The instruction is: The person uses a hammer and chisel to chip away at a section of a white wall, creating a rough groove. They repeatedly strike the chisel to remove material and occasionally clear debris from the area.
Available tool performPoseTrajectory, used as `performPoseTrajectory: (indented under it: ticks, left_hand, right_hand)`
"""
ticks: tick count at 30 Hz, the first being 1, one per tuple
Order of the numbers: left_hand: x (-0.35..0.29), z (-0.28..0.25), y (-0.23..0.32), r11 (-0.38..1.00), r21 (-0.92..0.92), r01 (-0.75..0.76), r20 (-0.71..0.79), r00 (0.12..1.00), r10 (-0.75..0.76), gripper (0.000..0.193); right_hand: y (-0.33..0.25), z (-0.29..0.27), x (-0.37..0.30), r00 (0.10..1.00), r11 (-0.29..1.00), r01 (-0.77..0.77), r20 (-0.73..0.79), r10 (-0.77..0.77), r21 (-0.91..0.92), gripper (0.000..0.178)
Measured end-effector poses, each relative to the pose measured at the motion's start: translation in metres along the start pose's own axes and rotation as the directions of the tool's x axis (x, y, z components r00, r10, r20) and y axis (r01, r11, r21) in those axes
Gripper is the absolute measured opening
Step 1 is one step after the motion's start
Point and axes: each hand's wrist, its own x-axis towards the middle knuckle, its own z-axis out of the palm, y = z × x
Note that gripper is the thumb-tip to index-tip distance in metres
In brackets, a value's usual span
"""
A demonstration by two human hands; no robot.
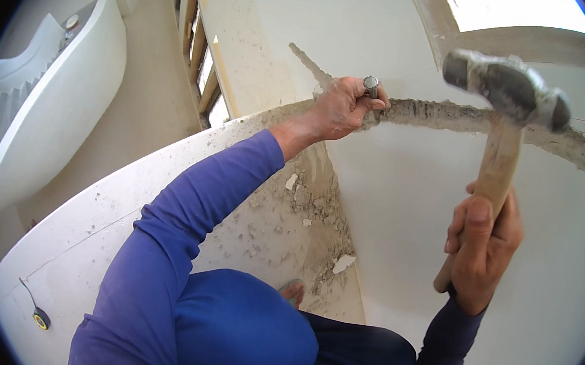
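My left hand point(344, 107) is closed around a metal chisel point(371, 86), whose round struck end shows above the fingers. It holds the chisel against the wall at a rough groove point(440, 115) cut into the white plaster; the chisel's tip is hidden. To the right, my right hand point(483, 247) grips the wooden handle of a hammer point(504, 146). The hammer's worn, plaster-smeared steel head is raised, apart from the chisel.
Broken plaster and dust point(320, 220) lie along the foot of the wall by my sandalled foot point(292, 291). A tape measure point(41, 318) rests on the pale floor at lower left. Beyond the curved floor edge are a lower level and a white curved staircase point(67, 104).
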Motion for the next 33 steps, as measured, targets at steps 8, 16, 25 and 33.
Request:
performPoseTrajectory:
  ticks: [8, 16, 25, 33]
  left_hand:
    - [-0.005, 0.007, -0.008, 0.998, -0.055, 0.039, -0.021, 0.999, -0.04, 0.013]
    - [-0.012, -0.002, -0.014, 0.997, 0.011, -0.076, -0.052, 0.996, 0.076, 0.01]
    - [-0.012, 0.011, -0.018, 0.994, -0.008, -0.109, -0.03, 0.994, 0.109, 0.01]
    - [-0.011, 0.015, -0.011, 0.998, 0.003, -0.057, -0.003, 0.998, 0.057, 0.009]
  right_hand:
    - [-0.026, 0.012, 0.079, 0.842, 0.64, 0.5, 0.501, -0.201, -0.583, 0.03]
    - [-0.09, 0.02, 0.062, 0.806, 0.732, 0.592, 0.255, -0.534, -0.338, 0.032]
    - [-0.068, 0.002, 0.054, 0.87, 0.657, 0.445, 0.469, -0.154, -0.609, 0.028]
    - [-0.035, 0.006, 0.049, 0.886, 0.614, 0.416, 0.452, -0.105, -0.671, 0.026]
